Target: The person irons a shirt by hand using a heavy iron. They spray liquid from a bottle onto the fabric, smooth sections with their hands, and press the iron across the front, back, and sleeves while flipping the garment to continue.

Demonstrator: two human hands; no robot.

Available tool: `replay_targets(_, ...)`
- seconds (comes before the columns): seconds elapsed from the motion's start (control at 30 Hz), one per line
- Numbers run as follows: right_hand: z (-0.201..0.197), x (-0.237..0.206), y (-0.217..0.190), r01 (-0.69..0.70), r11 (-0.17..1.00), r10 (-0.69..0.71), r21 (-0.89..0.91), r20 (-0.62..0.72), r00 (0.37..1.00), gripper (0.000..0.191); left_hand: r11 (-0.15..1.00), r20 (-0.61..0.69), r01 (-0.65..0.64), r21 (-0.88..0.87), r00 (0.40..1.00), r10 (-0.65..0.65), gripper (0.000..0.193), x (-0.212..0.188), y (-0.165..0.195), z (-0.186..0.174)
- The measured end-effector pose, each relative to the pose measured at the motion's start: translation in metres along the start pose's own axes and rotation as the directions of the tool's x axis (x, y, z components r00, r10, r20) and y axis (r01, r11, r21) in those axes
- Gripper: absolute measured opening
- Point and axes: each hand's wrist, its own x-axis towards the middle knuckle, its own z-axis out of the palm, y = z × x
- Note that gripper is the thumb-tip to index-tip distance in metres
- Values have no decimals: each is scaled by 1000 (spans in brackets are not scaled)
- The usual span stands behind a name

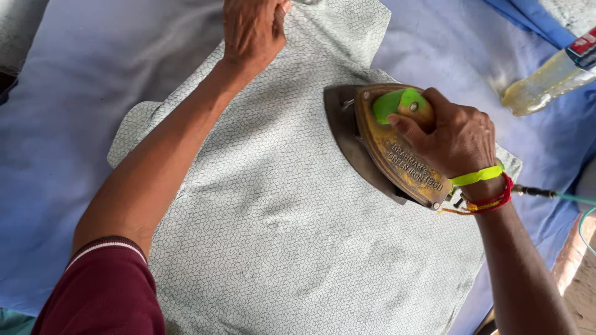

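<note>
On the pale blue cloth-covered surface (74, 124) lies a light grey-green patterned cotton garment (279, 217), spread flat; its lower hem runs out of view at the bottom edge. Right hand (456, 139): fingers clenched around the green-wrapped wooden handle (400, 104) of a heavy brass-topped iron (385, 146), which rests on the garment's right part. The hand covers the rear of the handle, and the wrist bands hide where the thin cord (540, 193) joins the iron. Left hand (251, 28): pressed down on the garment's upper edge, cut off by the top of the view; whether its fingers grip the fabric cannot be determined. A clear plastic bottle (546, 80) lies upper right, partly cropped.
</note>
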Motion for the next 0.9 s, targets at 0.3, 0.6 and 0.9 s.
replay_targets(0.3,2,28,-29,-389,868,401,309,27,916,48,995,143,66,-71,988,-55,29,-7,-8,-64)
replay_targets(0.6,-1,34,-40,61,973,-71,224,37,997,48,980,612,198,22,773,-169,55,-8,-54,-72)
replay_targets(0.9,18,76,-95,-2,990,3,142,-3,1000,49,919,484,283,-275,867,-123,46,-16,-72,-67)
